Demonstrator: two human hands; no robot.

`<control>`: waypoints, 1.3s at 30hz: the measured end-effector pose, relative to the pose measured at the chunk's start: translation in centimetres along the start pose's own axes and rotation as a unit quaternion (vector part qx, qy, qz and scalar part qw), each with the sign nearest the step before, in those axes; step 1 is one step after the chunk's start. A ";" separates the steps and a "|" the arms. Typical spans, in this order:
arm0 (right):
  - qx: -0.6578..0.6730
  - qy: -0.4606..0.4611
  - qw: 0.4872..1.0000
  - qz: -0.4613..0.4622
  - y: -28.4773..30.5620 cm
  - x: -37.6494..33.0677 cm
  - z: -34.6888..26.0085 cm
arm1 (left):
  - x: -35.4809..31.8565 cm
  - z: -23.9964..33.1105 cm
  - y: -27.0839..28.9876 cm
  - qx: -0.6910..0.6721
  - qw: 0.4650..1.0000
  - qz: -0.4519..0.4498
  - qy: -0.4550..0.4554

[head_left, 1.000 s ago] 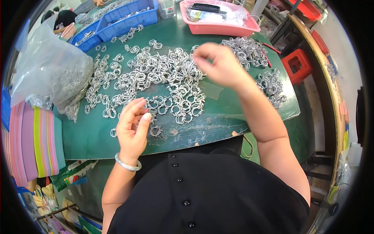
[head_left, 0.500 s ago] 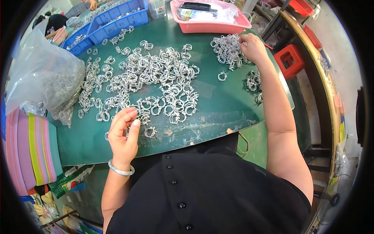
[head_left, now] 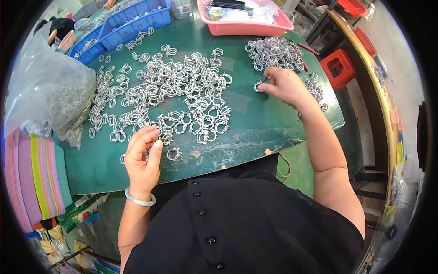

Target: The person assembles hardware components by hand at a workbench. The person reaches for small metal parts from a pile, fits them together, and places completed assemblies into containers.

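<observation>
Silver wire hose clamps (head_left: 175,82) lie in a broad loose spread across the green table (head_left: 248,121). A denser heap of clamps (head_left: 273,51) sits at the far right, with a smaller pile (head_left: 314,89) nearer me. My right hand (head_left: 286,86) reaches over between these piles, thumb and forefinger apart. Its thumb tip is at a single clamp (head_left: 258,86) lying on the table. Near the front edge, my left hand (head_left: 143,157) rests with loosely curled fingers and its thumb apart, beside a lone clamp (head_left: 174,154). A bit of metal shows behind its thumb, partly hidden.
Red-handled pliers (head_left: 308,49) lie beside the far heap. A pink basket (head_left: 246,28) and blue bins (head_left: 134,29) stand at the back. On the left are a clear bag of clamps (head_left: 54,91) and a striped stool or box (head_left: 36,178). A red stool (head_left: 337,71) stands right of the table.
My right hand has come off the far heap toward me, down to the single clamp, and its fingers have spread. The red-handled pliers show more fully. My left hand keeps its place.
</observation>
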State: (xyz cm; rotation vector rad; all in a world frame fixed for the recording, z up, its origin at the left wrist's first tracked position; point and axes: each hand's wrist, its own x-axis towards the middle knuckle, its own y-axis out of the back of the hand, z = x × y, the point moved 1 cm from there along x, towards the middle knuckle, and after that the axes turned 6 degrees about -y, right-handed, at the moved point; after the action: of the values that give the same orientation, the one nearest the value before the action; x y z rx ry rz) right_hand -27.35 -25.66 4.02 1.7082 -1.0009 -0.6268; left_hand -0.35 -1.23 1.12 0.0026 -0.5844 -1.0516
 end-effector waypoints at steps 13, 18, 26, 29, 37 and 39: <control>0.001 0.047 0.997 0.067 -2.4 -0.9 0.7 | -0.2 -0.3 -0.1 0.015 0.999 -0.040 -0.006; -0.004 0.056 0.995 0.079 -2.4 -1.0 0.7 | -0.2 -0.3 -0.1 0.016 0.999 -0.042 -0.007; -0.080 0.052 0.988 0.117 -2.6 -0.3 1.7 | -0.3 0.0 -0.2 0.013 0.999 -0.042 -0.005; -0.129 0.036 0.983 0.127 -2.3 -0.1 1.1 | -0.2 0.0 -0.1 0.011 0.999 -0.043 -0.007; -0.067 0.083 0.986 0.125 -2.0 0.6 -1.7 | -0.1 0.1 -0.4 0.015 1.000 -0.014 -0.005; 0.012 0.079 0.997 0.007 -2.6 1.3 -3.2 | 0.0 0.2 -0.6 0.010 1.000 -0.014 -0.006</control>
State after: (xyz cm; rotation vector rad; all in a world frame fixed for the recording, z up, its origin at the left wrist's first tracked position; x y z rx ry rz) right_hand -23.27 -24.77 2.83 1.7406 -0.9108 -0.4645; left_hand -0.92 -1.52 1.12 0.0219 -0.6079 -1.0732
